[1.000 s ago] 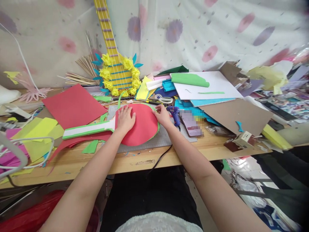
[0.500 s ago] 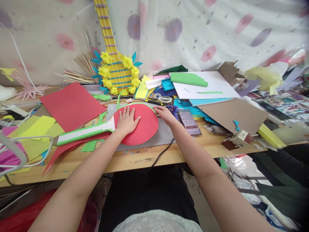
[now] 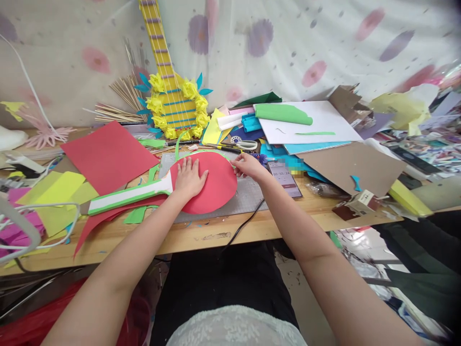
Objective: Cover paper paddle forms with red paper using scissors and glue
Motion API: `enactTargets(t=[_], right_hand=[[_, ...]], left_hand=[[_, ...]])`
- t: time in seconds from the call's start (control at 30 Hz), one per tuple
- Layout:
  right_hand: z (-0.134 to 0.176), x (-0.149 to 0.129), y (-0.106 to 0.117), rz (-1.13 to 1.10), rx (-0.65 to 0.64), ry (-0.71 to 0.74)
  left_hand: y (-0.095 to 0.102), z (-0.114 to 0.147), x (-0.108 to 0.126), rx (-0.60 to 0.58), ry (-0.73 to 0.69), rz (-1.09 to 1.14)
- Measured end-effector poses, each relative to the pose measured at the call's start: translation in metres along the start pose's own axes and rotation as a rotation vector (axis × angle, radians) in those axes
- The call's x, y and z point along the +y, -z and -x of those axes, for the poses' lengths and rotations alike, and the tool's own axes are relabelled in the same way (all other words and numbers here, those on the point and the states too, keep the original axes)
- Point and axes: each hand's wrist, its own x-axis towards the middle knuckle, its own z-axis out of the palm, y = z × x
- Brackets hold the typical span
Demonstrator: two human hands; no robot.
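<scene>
Red paddle (image 3: 218, 190): it lies flat at the middle of the counter (image 3: 264, 226), its round face partly over a grey cutting mat (image 3: 248, 192), its white-and-green handle (image 3: 131, 196) pointing left.
Left hand (image 3: 189, 179): rests palm down on the red face, fingers spread wide.
Right hand (image 3: 248, 166): at the paddle's far right rim, thumb and fingers narrow; I cannot tell whether they pinch the edge.
Close on the right: a glue gun (image 3: 260, 157), mostly hidden by the right hand, then a phone (image 3: 285, 180); a black cable (image 3: 247, 224) runs off the near edge.
Close on the far side: scissors (image 3: 248, 145), and a curled green strip (image 3: 177, 145) rising behind the paddle.
Crowding the left: a red sheet (image 3: 110, 156) beyond the handle, red scraps (image 3: 90, 233) on its near side, yellow papers (image 3: 54, 194) farther left.
Far back: a yellow guitar (image 3: 179, 110) ringed with paper flowers, beside wooden sticks (image 3: 118, 115).
Far right: a white board (image 3: 317, 127) carrying a green roll (image 3: 283, 114), with a brown board (image 3: 353, 166) nearer.
</scene>
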Motion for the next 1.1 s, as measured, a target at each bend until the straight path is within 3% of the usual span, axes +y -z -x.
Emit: enactTargets(t=[0.33, 0.43, 0.6, 0.73, 0.9, 0.97, 1.03, 1.1], right_hand=[[0.016, -0.002, 0.003, 0.041, -0.069, 0.02], [0.012, -0.002, -0.001, 0.009, -0.001, 0.091], [-0.007, 0.012, -0.011, -0.099, 0.164, 0.334], [-0.014, 0.024, -0.017, -0.156, 0.239, 0.415], [-0.011, 0.025, -0.022, -0.286, 0.174, 0.338], [-0.01, 0.019, -0.022, -0.432, 0.152, 0.216], [-0.011, 0.008, -0.018, -0.604, 0.118, 0.084], [-0.013, -0.006, -0.013, -0.764, 0.033, -0.009]], left_hand=[[0.001, 0.0, 0.002, -0.007, 0.005, 0.0], [0.001, 0.001, 0.003, 0.007, 0.008, 0.007], [0.004, -0.001, 0.0, 0.059, 0.017, 0.063], [0.014, -0.014, -0.015, 0.128, 0.037, 0.197], [0.041, -0.019, -0.045, 0.249, 0.07, 0.383], [0.055, -0.009, -0.048, 0.15, -0.126, 0.386], [0.066, 0.004, -0.045, -0.159, -0.342, 0.387], [0.072, 0.015, -0.038, -0.347, -0.348, 0.378]])
